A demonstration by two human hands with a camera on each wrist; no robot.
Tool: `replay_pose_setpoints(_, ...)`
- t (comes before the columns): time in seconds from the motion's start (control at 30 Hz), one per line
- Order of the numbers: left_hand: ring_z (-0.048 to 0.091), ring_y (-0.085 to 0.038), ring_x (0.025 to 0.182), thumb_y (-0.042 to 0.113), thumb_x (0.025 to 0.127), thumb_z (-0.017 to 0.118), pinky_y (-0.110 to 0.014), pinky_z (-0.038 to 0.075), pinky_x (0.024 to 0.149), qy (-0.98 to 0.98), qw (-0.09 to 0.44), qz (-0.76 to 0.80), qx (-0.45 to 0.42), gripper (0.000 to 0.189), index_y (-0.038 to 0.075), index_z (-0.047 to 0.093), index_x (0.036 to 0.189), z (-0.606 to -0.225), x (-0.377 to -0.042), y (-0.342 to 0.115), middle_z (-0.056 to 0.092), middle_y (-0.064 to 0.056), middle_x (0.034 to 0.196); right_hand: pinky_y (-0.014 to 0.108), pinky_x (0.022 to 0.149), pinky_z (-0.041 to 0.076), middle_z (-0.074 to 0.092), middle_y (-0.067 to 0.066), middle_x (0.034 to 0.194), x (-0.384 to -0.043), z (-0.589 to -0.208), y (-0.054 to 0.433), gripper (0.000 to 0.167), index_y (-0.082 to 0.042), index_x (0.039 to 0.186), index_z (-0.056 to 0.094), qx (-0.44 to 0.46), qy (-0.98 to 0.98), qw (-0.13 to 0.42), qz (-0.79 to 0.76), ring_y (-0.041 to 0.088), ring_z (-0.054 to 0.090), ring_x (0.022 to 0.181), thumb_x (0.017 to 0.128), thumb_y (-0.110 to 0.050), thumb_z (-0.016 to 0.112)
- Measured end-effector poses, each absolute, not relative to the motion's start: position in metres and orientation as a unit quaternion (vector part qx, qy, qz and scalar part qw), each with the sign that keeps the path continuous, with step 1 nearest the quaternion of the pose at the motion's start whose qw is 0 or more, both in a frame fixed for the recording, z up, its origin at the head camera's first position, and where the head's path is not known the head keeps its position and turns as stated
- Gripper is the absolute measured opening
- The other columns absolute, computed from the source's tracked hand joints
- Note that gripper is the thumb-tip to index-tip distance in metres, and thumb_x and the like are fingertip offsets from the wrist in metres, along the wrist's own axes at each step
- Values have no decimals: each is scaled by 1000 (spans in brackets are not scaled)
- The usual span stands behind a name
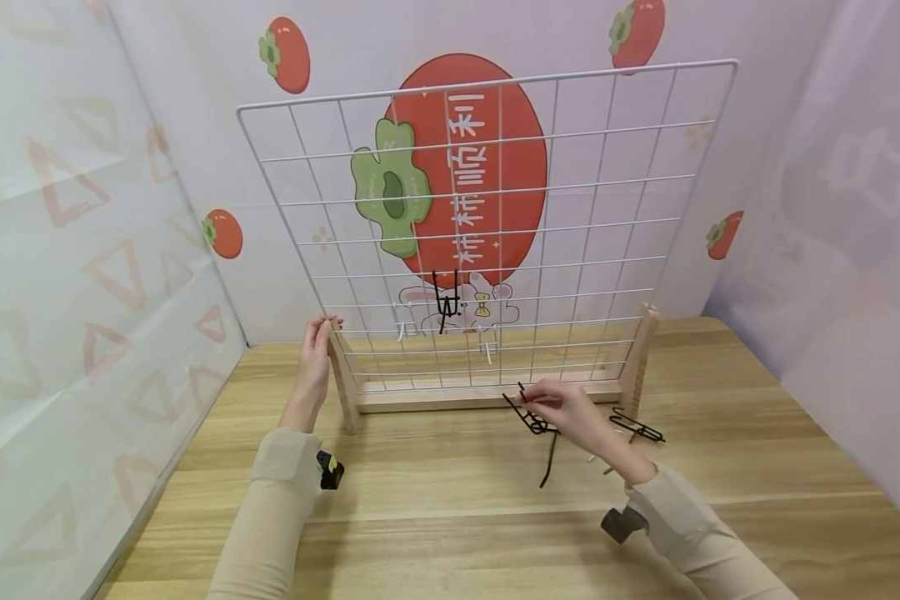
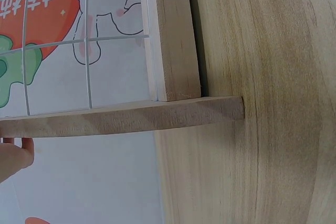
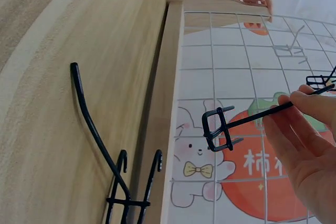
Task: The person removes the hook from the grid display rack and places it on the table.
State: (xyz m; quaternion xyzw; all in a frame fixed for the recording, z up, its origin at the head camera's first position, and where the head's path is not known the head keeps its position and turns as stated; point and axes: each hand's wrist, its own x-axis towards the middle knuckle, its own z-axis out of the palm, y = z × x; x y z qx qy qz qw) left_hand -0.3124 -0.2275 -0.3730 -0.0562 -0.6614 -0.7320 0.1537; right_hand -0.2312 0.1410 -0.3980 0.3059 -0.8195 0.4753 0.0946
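"What is the room like?"
"White walls on three sides. The back wall [image 1: 172,75] is printed with red persimmons — one very large, with white characters beside a rabbit drawing. The left wall [image 1: 15,267] carries pale triangles."

"And the surface?"
"A wood-grained desk [image 1: 435,517] with a rounded far right corner. Near its far edge stands a white wire grid [image 1: 500,189], leaning back in a wooden stand [image 1: 435,403] that runs most of the way between the far corners."

"The hands?"
"Both belong to a person in beige sleeves. The left hand [image 1: 312,362] grips the upper end of the left post [image 1: 342,379]. The right hand [image 1: 562,410] pinches the rod of a black hook [image 3: 257,116], held in front of the grid, right of the desk's middle."

"Any other hooks?"
"A second black hook [image 3: 96,129] is just below that hand, by the stand's base bar. Another black one [image 1: 641,427] lies towards the desk's right edge, near the right post [image 1: 636,358]. On the grid's lower part hang a black hook [image 1: 447,307] and two smaller white hooks [image 1: 487,348] — one to either side of it."
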Motion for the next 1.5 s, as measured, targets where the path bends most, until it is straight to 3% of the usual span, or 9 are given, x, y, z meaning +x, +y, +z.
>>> replay_pose_setpoints(0.2, 35, -17, 114, 21, 97, 32, -24, 25, 94, -663, 156, -730, -58, 14, 15, 42, 105, -373, -312, -227, 49, 5, 104, 27, 72, 50, 63, 18, 91, -236, -407, 141, 13, 7, 91, 62, 331, -811, 91, 473, 29, 61, 84, 79, 8, 58)
replay_pose_setpoints(0.63, 35, -18, 114, 21, 97, 32, -24, 25, 94, -656, 159, -735, -64, 13, 16, 42, 104, -374, -312, -227, 47, -5, 110, 32, 72, 50, 61, 18, 90, -239, -419, 139, 13, 9, 92, 62, 339, -814, 49, 469, 28, 59, 85, 79, 10, 57)
replay_pose_setpoints(0.87, 36, -16, 111, 24, 97, 33, -24, 26, 92, -666, 161, -725, -62, 12, 20, 43, 102, -375, -312, -227, 50, 10, 102, 31, 73, 50, 61, 16, 89, -241, -425, 139, 13, 7, 91, 62, 341, -822, 29, 455, 29, 59, 86, 79, 9, 58)
replay_pose_setpoints(0.97, 37, -15, 111, 25, 97, 33, -24, 26, 92, -667, 162, -724, -63, 12, 22, 43, 102, -375, -313, -227, 50, 10, 102, 29, 73, 50, 62, 17, 89, -241, -426, 139, 11, 7, 90, 62, 345, -823, 20, 450, 28, 60, 85, 79, 8, 58)
replay_pose_setpoints(1.13, 37, -13, 110, 25, 97, 33, -25, 26, 93, -665, 161, -727, -62, 12, 21, 43, 102, -375, -313, -227, 49, 7, 104, 26, 72, 50, 62, 15, 89, -240, -426, 138, 10, 5, 89, 63, 341, -831, 13, 439, 25, 60, 84, 80, 6, 59)
replay_pose_setpoints(1.37, 38, -12, 108, 23, 97, 33, -24, 27, 92, -661, 159, -731, -56, 11, 21, 43, 101, -375, -313, -227, 44, -11, 117, 29, 71, 50, 62, 14, 88, -242, -430, 138, 10, 4, 88, 64, 346, -836, 10, 425, 25, 59, 83, 80, 5, 59)
replay_pose_setpoints(1.5, 37, -11, 109, 24, 97, 33, -23, 26, 93, -663, 159, -729, -56, 11, 20, 43, 102, -375, -313, -227, 47, -6, 113, 30, 71, 50, 63, 12, 88, -242, -432, 139, 10, 3, 89, 64, 355, -841, 6, 409, 23, 59, 83, 80, 5, 59)
